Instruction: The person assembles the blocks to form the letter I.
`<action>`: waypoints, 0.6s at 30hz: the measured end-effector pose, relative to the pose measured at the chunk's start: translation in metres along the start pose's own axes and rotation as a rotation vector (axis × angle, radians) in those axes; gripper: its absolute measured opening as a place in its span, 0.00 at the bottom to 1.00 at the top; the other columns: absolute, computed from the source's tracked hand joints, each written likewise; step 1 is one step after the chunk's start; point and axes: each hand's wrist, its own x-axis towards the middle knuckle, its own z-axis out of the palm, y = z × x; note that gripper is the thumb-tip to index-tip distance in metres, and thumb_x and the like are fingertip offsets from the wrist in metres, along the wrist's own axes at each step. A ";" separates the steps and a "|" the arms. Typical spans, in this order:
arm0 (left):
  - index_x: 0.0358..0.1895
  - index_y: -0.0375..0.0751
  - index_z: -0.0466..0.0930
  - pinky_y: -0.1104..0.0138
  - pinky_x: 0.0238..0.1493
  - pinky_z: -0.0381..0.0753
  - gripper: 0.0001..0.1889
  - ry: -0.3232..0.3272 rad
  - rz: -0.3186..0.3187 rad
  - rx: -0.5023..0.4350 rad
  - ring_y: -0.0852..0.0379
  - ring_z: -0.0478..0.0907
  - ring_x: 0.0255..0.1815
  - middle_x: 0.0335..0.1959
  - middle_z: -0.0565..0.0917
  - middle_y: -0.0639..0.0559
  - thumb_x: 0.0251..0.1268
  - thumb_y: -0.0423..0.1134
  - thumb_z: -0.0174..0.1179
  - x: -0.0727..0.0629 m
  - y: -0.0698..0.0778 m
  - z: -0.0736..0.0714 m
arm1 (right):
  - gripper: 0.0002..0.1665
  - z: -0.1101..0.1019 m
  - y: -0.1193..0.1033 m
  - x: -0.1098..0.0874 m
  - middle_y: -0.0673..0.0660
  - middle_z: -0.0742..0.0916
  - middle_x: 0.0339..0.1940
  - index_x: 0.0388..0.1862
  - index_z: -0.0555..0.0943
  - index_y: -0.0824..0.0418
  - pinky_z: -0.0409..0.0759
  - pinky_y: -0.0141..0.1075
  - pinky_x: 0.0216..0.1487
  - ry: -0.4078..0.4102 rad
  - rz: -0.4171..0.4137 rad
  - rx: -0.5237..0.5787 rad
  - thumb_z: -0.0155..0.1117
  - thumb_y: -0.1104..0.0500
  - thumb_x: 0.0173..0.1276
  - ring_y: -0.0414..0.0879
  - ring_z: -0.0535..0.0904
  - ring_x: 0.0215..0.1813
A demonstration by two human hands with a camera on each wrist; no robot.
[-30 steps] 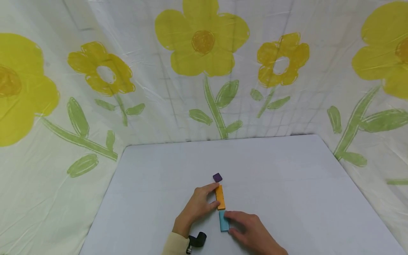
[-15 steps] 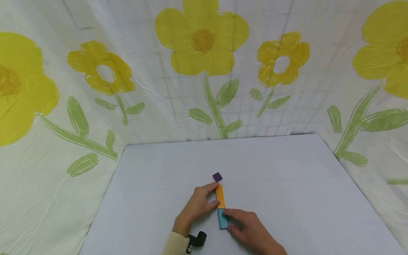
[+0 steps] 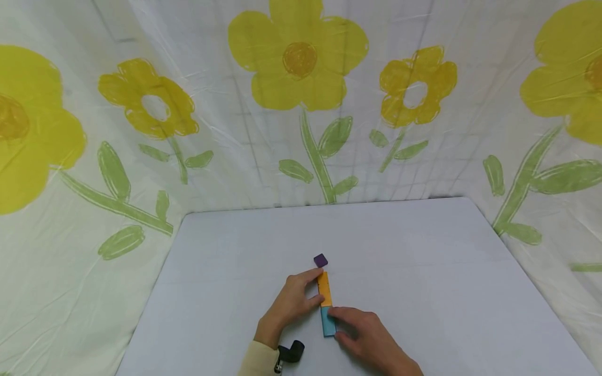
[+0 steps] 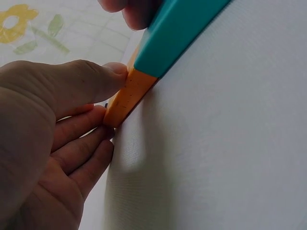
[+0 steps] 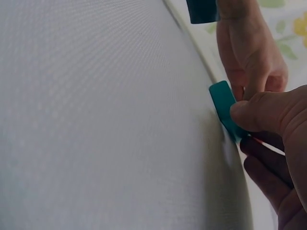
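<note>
An orange rectangular block [image 3: 325,286] and a teal block [image 3: 328,324] lie end to end on the white table in the head view, their ends touching. My left hand [image 3: 292,300] pinches the orange block lengthwise, index finger at the far end and thumb near the joint. From the right, my right hand [image 3: 369,335] holds the teal block between thumb and index finger. Just beyond the orange block sits a small dark purple block [image 3: 321,260]. The left wrist view shows the orange block [image 4: 128,96] meeting the teal block [image 4: 175,40]; in the right wrist view fingers partly cover the teal block [image 5: 222,99].
The white table [image 3: 400,250] spreads around the blocks. A cloth with yellow flowers [image 3: 263,156] hangs behind its far edge. A black wrist camera [image 3: 292,351] sits by the left wrist, close to the tabletop.
My right hand has slid the teal block slightly away from me and left, closing the small gap to the orange block. The left hand and purple block stay in place.
</note>
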 end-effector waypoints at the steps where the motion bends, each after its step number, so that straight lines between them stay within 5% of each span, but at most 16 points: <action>1: 0.76 0.34 0.77 0.49 0.79 0.77 0.33 -0.001 -0.002 -0.002 0.44 0.79 0.77 0.75 0.82 0.43 0.70 0.35 0.76 0.000 0.000 0.000 | 0.29 0.000 0.000 0.000 0.49 0.91 0.65 0.70 0.85 0.55 0.90 0.45 0.64 0.004 -0.006 -0.004 0.79 0.60 0.71 0.46 0.90 0.64; 18: 0.76 0.35 0.78 0.50 0.79 0.77 0.33 -0.007 0.005 0.007 0.46 0.79 0.77 0.75 0.83 0.44 0.70 0.35 0.76 0.001 0.000 -0.002 | 0.28 0.002 0.000 0.000 0.48 0.91 0.64 0.68 0.86 0.56 0.90 0.45 0.64 0.011 -0.037 -0.050 0.80 0.60 0.70 0.45 0.90 0.64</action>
